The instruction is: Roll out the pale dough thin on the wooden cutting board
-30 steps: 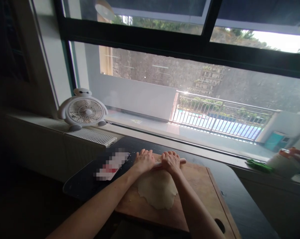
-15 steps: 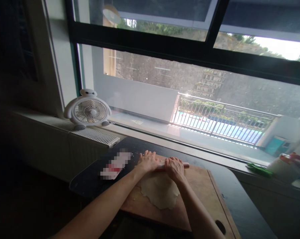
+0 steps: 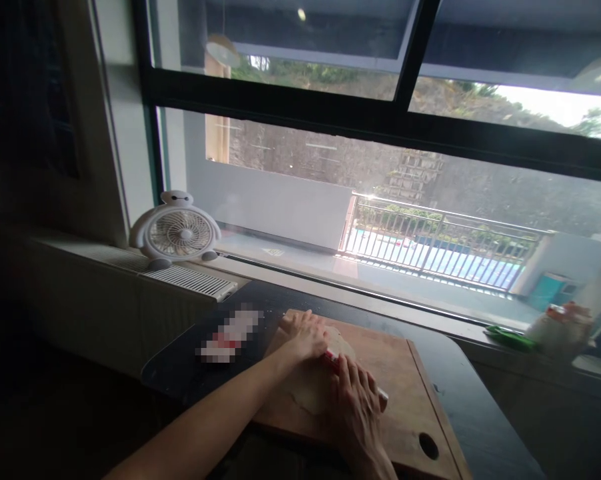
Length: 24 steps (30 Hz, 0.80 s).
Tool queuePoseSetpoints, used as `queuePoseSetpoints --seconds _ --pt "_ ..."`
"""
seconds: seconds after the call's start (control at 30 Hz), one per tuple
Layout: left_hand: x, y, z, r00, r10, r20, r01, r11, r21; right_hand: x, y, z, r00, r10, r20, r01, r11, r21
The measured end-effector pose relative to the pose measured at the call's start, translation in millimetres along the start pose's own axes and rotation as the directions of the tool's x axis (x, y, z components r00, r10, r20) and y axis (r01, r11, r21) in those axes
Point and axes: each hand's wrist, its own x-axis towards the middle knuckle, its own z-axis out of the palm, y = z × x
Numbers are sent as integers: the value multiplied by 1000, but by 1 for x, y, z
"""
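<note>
A rolling pin with a red patch at its middle lies slantwise across a sheet of dough, its near right end sticking out past my fingers. My left hand is on the pin's far left part, fingers bent over it. My right hand presses on the other part, fingers close together and laid over the pin. Both hands and the pin cover much of the dough, which is thin and rests on a wooden board.
The board, with a round hole near its right corner, is on a dark table. A blurred-out packet lies at the left. Behind are a white fan on a radiator, a window, and a green item on the sill.
The rolling pin has turned from nearly crosswise to slanted. My right hand has come nearer to me, while my left hand stays near the far edge. Dough now shows beyond the pin.
</note>
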Motion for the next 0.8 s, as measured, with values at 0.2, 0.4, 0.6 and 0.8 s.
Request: queuePoseSetpoints --seconds 0.2,0.4,0.6,0.8 --pt "55 17 19 995 -72 65 73 997 -11 20 13 0 999 52 5 -52 999 5" --pt "75 22 24 994 -62 91 64 998 -21 27 20 5 997 80 14 -80 997 1" --pt "48 18 12 995 8 98 -8 1000 -4 16 12 1 999 47 13 -47 999 13" --pt "4 12 -8 996 5 84 -8 999 39 -1 0 -11 999 50 -10 -49 998 27"
